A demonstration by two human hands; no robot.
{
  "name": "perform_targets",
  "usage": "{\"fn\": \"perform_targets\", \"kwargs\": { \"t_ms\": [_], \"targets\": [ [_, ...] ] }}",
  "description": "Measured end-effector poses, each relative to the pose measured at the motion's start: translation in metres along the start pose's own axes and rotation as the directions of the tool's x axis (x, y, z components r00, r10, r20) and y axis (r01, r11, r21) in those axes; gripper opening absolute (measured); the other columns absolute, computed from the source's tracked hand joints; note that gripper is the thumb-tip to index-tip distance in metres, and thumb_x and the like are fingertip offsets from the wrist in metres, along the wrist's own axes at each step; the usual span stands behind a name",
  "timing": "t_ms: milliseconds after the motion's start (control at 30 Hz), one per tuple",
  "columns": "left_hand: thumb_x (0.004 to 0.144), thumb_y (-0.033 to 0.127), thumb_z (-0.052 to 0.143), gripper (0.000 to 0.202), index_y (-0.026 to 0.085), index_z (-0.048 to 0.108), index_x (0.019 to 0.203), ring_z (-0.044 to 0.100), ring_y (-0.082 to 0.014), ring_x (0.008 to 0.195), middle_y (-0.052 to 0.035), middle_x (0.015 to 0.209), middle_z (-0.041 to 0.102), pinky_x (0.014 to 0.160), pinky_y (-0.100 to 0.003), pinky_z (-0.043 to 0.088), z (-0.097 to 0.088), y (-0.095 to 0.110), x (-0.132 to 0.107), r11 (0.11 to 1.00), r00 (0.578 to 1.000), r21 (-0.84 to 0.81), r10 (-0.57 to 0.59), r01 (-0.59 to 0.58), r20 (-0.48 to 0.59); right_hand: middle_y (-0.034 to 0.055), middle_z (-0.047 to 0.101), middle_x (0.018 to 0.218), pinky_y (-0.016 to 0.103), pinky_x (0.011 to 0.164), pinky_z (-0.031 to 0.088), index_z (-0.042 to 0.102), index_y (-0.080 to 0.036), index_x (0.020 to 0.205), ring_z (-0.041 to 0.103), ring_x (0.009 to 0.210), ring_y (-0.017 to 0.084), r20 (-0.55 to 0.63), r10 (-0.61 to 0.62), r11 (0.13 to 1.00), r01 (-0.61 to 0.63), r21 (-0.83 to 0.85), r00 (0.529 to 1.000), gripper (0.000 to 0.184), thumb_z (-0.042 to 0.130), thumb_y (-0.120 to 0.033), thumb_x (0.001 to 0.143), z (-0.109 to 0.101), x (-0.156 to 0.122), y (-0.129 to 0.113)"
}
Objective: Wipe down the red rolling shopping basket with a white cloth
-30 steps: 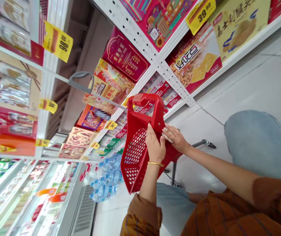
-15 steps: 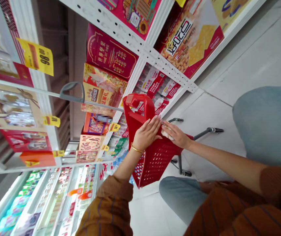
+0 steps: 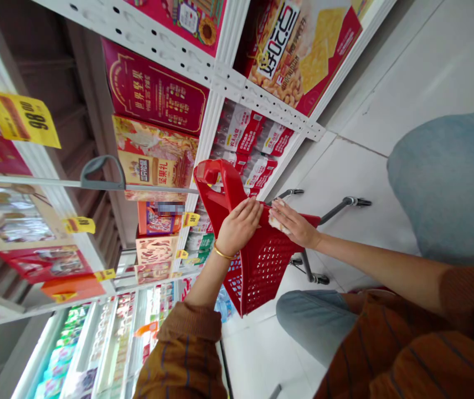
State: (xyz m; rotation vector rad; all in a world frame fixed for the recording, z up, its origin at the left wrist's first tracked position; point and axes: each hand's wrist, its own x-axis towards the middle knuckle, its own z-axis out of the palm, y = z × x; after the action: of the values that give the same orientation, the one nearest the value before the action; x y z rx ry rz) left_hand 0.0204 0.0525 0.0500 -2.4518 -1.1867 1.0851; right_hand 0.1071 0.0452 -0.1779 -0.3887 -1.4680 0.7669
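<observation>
A red plastic shopping basket (image 3: pixel 264 271) with a lattice of holes in its side is in front of me, on a frame with grey legs and casters. My left hand (image 3: pixel 241 223), with a gold bangle at the wrist, rests on the basket near its red handle (image 3: pixel 231 183), fingers straight and together, holding nothing that I can see. My right hand (image 3: pixel 297 226) presses a crumpled white cloth or tissue (image 3: pixel 278 223) against the basket's rim. Much of the cloth is hidden under the fingers. A small gap separates the fingertips of both hands.
White shelving (image 3: pixel 224 83) with boxed snacks and packs of bottled water (image 3: pixel 243 130) stands close beyond the basket. A grey pull handle (image 3: pixel 103 173) on a metal rod reaches across the shelves. Pale floor tiles (image 3: pixel 353 160) and my knees (image 3: pixel 440 183) lie to the right. A lit display (image 3: pixel 91 343) is lower left.
The view has shifted, so the shelves and the basket handle appear further left. My hands have moved slightly apart. My right hand still presses the white cloth on the rim.
</observation>
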Motion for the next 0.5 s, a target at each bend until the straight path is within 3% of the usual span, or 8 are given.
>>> {"fn": "perform_targets", "kwargs": {
  "t_ms": [233, 367, 500],
  "targets": [
    [0.098, 0.015, 0.035, 0.042, 0.010, 0.049, 0.138, 0.038, -0.0235, 0.139, -0.0141, 0.141, 0.054, 0.117, -0.044, 0.037, -0.001, -0.001, 0.002, 0.999, 0.998, -0.011, 0.051, -0.052, -0.021, 0.0151, 0.027, 0.157, 0.061, 0.115, 0.032, 0.005, -0.018, 0.154, 0.007, 0.149, 0.029, -0.053, -0.020, 0.999, 0.018, -0.050, 0.998, 0.069, 0.037, -0.007, 0.095, 0.018, 0.019, -0.013],
    [0.099, 0.015, 0.034, 0.041, 0.009, 0.050, 0.136, 0.044, -0.0237, 0.136, -0.0139, 0.139, 0.056, 0.116, -0.043, 0.038, -0.004, -0.001, 0.005, 0.997, 0.998, 0.028, 0.066, -0.066, -0.019, 0.0122, 0.026, 0.158, 0.058, 0.116, 0.034, 0.004, -0.021, 0.154, 0.009, 0.148, 0.027, -0.098, -0.051, 0.993, 0.040, -0.109, 0.994, 0.068, 0.033, -0.004, 0.095, 0.025, 0.017, -0.008],
    [0.100, 0.018, 0.034, 0.041, 0.009, 0.049, 0.137, 0.045, -0.0240, 0.135, -0.0133, 0.140, 0.055, 0.117, -0.043, 0.038, -0.006, -0.001, 0.007, 0.997, 0.998, 0.049, 0.063, -0.062, 0.000, 0.0168, 0.029, 0.156, 0.057, 0.116, 0.036, 0.008, -0.017, 0.154, 0.016, 0.147, 0.027, -0.052, -0.098, 0.984, 0.089, -0.156, 0.994, 0.065, 0.035, -0.003, 0.096, 0.028, 0.008, 0.003]
  ]
}}
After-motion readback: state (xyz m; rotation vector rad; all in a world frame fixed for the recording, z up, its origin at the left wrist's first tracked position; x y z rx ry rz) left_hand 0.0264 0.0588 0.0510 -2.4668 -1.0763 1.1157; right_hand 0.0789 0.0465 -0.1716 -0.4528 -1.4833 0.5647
